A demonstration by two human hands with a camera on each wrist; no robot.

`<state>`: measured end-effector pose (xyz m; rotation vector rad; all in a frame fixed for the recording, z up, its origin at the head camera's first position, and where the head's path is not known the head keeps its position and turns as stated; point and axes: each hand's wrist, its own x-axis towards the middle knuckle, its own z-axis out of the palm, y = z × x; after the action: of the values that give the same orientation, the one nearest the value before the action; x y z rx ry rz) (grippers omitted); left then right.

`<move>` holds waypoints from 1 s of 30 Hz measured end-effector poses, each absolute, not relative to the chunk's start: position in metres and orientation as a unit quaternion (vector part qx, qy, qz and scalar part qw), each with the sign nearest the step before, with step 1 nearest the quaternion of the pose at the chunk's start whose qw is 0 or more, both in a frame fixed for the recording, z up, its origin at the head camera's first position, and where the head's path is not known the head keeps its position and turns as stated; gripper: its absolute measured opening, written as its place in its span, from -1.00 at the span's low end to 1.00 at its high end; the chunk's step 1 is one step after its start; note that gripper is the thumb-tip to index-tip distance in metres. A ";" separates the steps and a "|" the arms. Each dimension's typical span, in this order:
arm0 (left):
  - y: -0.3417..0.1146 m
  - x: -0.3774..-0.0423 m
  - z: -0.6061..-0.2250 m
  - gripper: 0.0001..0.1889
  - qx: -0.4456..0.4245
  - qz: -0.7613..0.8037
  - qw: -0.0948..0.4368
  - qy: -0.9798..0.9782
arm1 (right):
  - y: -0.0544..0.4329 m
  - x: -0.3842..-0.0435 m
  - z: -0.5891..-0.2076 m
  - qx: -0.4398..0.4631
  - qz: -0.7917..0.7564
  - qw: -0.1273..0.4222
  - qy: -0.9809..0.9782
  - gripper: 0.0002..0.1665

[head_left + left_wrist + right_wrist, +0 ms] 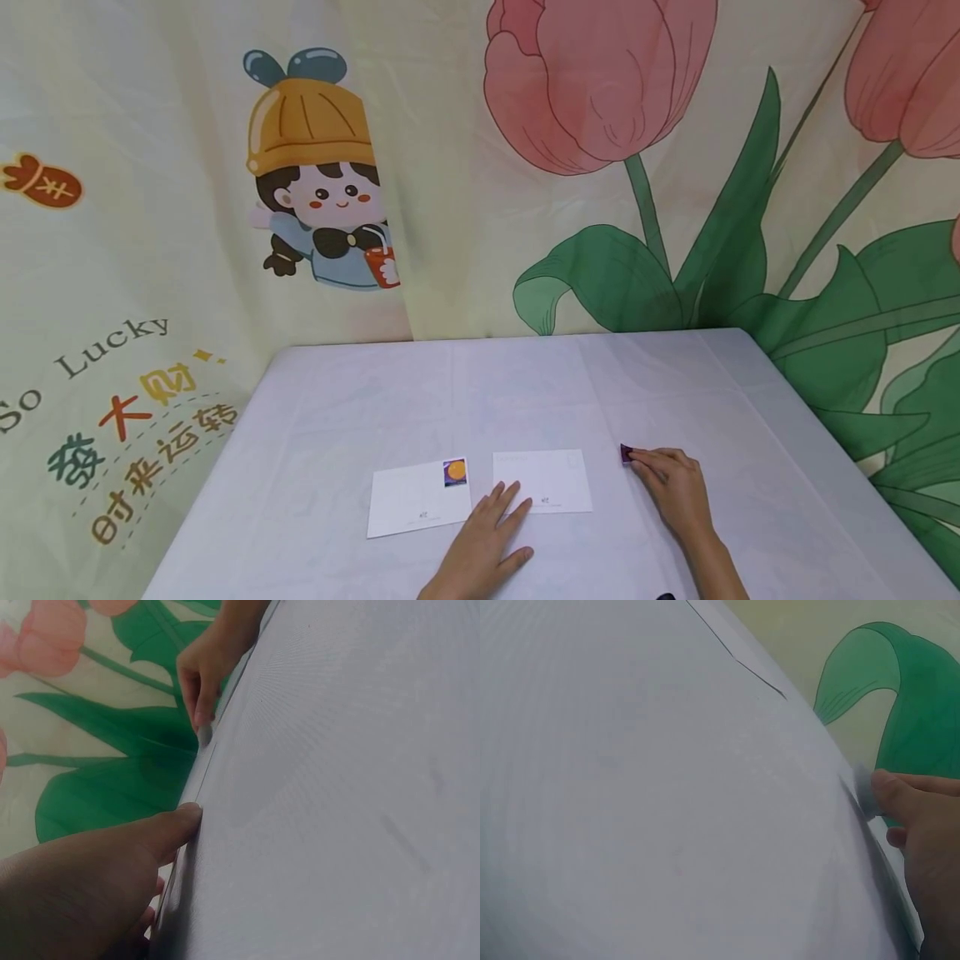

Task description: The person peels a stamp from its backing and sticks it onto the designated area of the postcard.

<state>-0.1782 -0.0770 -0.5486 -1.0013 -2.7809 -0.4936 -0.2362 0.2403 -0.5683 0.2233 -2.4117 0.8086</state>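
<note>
Currently, the right grip [678, 493] pinches the dark stamp [626, 454] at its fingertips, probably by one end to leave the rest unobstructed; contact with the bench [360, 400] cannot be confirmed. The left grip [483, 542], fingers extended and spread, rests on the right card [555, 479], presumably to prevent sliding, while the left card [408, 497], bearing an orange stamp [455, 472], lies just left of that grip.

- White-covered desk [337, 400] before a pale printed backdrop [450, 208]
- Cartoon figure [326, 204] in an orange hat
- Pink tulips [607, 83] with green leaves [622, 283], on the right
- Red pouch print [45, 183] above "So Lucky" lettering [111, 346], far left
- Dark object [665, 597], cut off at the near edge
</note>
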 end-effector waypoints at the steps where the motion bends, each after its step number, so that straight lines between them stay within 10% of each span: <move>1: -0.077 -0.178 -0.549 -0.42 -0.334 -0.163 0.073 -0.926 | 0.240 -0.236 -0.568 0.084 0.303 0.293 -0.903 -0.81; 30: -0.073 -0.177 -0.544 -0.50 -0.300 -0.203 0.070 -0.929 | 0.199 -0.215 -0.545 0.091 0.357 0.273 -0.889 -0.82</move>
<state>-0.1770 -0.0733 -0.5439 -0.9030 -2.7964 -0.6094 -0.2151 0.1994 -0.5452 0.2437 -2.3918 0.9600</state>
